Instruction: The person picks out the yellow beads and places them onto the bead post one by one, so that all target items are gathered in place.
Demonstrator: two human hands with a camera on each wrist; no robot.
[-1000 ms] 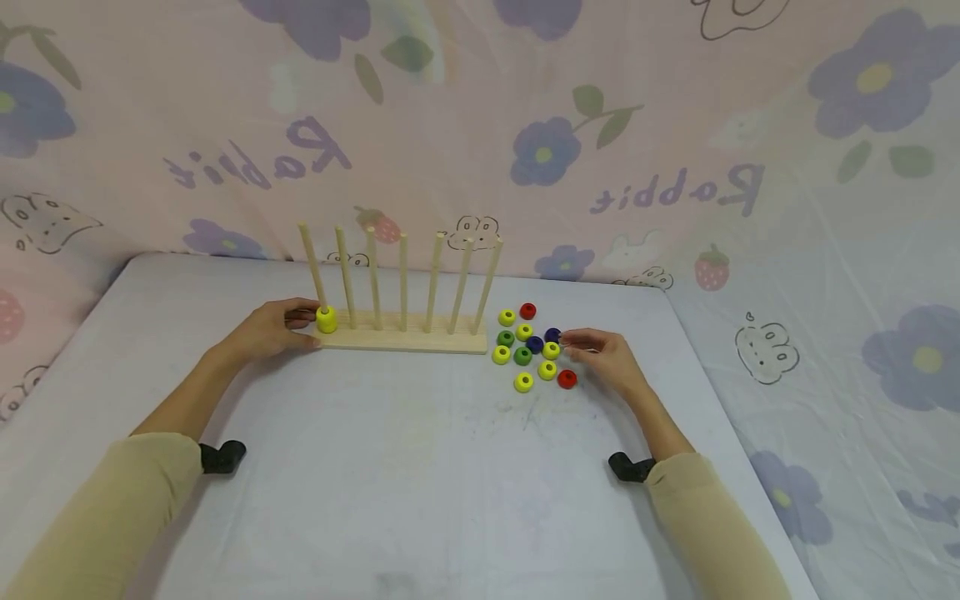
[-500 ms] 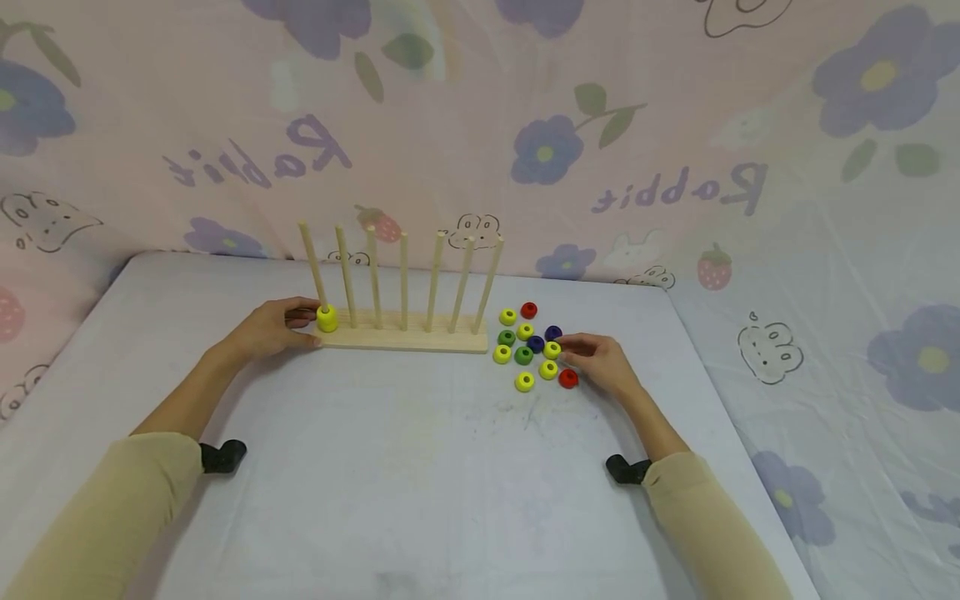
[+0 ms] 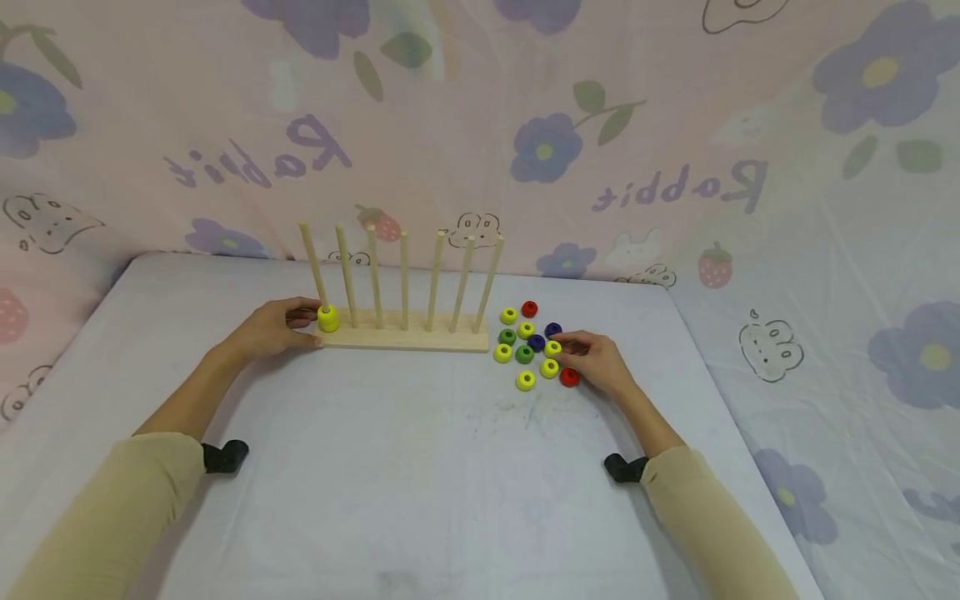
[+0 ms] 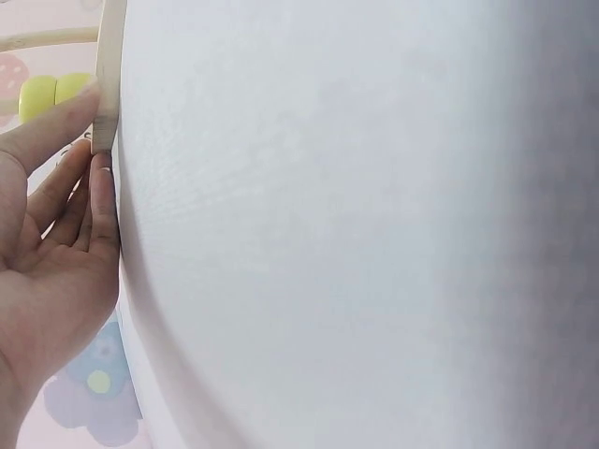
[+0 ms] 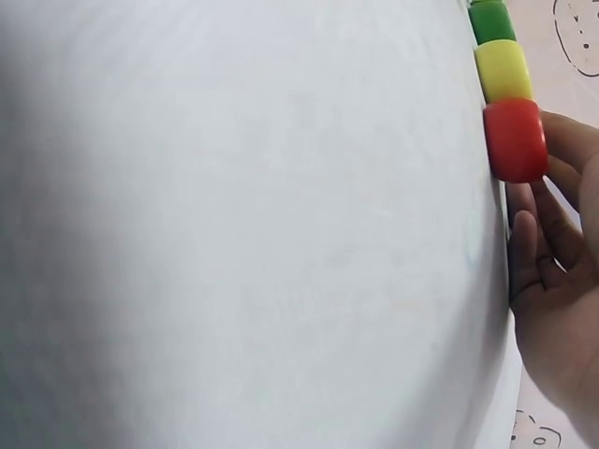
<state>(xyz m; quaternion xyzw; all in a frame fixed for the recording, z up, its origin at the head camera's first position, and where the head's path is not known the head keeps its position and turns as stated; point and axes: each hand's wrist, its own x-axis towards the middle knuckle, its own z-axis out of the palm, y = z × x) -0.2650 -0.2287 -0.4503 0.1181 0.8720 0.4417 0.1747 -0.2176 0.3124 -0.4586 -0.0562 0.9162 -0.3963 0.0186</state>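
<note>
My left hand grips the left end of a wooden peg stand, thumb along the front and fingers behind, as the left wrist view shows. Two yellow beads are stacked low on its leftmost peg; the other pegs are bare. Over at the bead group, my right hand pinches a yellow bead between thumb and index finger on the table. A dark blue bead lies just behind that index finger. In the right wrist view, a red bead hides the fingertips.
Several loose beads lie right of the stand, among them a green bead, a second dark blue bead and a far red bead. A white cloth covers the table. A patterned curtain hangs behind.
My right hand has moved slightly left, and its thumb and index finger have closed around the yellow bead. The left hand and the peg stand have stayed in place.
</note>
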